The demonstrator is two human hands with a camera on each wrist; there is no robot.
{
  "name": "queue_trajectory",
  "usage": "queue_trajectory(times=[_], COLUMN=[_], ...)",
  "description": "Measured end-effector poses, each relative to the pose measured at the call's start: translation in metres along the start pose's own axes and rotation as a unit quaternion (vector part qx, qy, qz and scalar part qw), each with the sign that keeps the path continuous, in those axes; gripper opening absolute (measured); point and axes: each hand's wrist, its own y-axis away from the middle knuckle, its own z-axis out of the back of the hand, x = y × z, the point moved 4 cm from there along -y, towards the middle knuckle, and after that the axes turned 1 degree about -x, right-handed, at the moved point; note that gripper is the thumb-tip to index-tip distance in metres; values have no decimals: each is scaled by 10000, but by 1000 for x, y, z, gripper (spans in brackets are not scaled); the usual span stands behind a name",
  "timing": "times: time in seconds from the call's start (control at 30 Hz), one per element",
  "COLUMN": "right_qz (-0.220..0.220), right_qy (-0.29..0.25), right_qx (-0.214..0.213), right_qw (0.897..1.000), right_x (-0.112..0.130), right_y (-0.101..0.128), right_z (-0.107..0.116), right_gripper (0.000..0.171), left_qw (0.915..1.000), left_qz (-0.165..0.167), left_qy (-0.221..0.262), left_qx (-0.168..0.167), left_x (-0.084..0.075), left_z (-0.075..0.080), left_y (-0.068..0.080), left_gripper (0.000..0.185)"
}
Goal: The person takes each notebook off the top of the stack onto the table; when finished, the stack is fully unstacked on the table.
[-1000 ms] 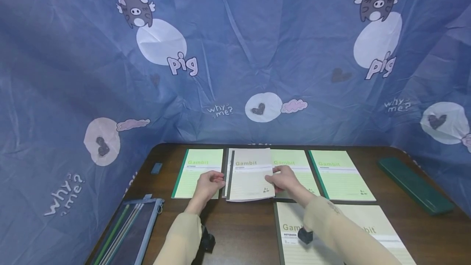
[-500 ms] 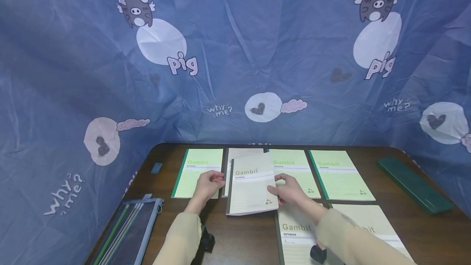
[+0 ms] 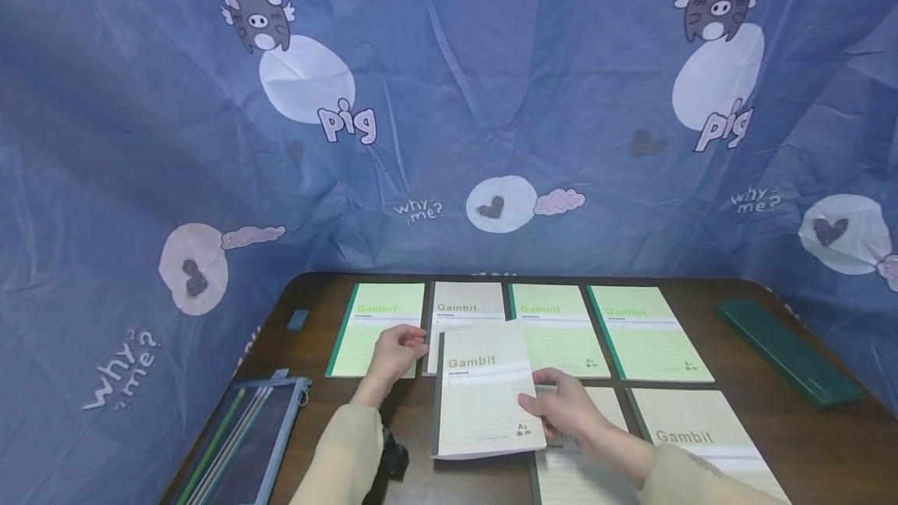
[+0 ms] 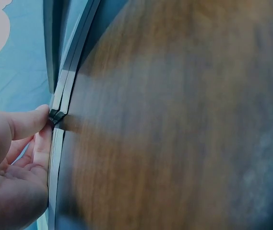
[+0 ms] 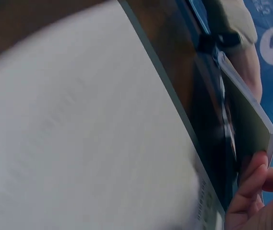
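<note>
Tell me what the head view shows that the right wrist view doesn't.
Only the head view shows the whole layout: a back row of four Gambit notebooks on the brown table, two more notebooks in front, the dark green case at the right, the pencil pouch at the left, the blue printed cloth, and the left hand at the back row's notebook edges. Only the right wrist view shows the lifted notebook edge-on, raised off a pale sheet. Both show the right hand with its grip on that notebook.
</note>
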Motion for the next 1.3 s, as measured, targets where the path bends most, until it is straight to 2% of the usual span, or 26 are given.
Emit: queue_trajectory(times=[0.3, 0.53, 0.77, 0.93, 1.3], right_qz=[150, 569, 267, 230, 193], right_qy=[-112, -234, -516, -299, -92], right_qx=[497, 824, 842, 824, 916], right_qw=[9986, 9947, 9947, 9959, 9956], right_x=[-15, -23, -33, -36, -37], right_y=[30, 48, 61, 67, 70], right_z=[-9, -15, -23, -28, -33], right_gripper=[54, 57, 56, 62, 54], left_qw=[10000, 9999, 9999, 10000, 10000], left_qz=[-58, -131, -114, -58, -38], left_qy=[-1, 50, 9, 29, 60], left_qx=[7, -49, -49, -49, -40], left_x=[-2, -2, -2, -3, -4], left_z=[0, 1, 1, 2, 1], left_y=[1, 1, 2, 3, 2], left_gripper=[24, 23, 23, 23, 23])
